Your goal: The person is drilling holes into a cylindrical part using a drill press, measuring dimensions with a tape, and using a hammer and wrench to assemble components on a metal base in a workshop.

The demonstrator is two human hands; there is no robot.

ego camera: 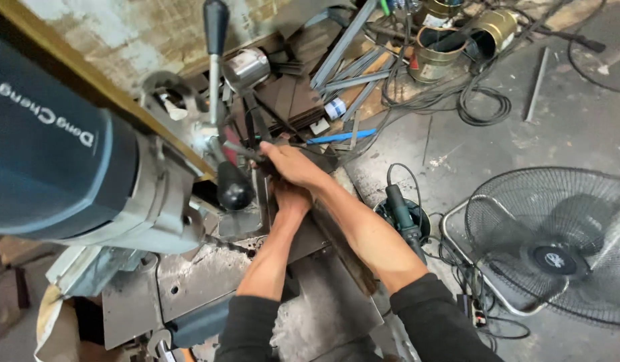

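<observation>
Two bare hands meet at the drill press table (310, 295) — the right hand (293, 164) lies clasped over a dark metal workpiece (320, 161), the left hand (291, 199) just under it, its grip hidden. Just beside them hangs a black-knobbed feed lever (233, 186); the drill motor housing (48, 147) looms left. An angle grinder (404, 218) and a floor fan (558, 248) lie on the floor to the right.

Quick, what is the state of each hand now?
Left hand: under the right one, on a metal piece; grip cannot be told.
Right hand: closed on a lever.
</observation>
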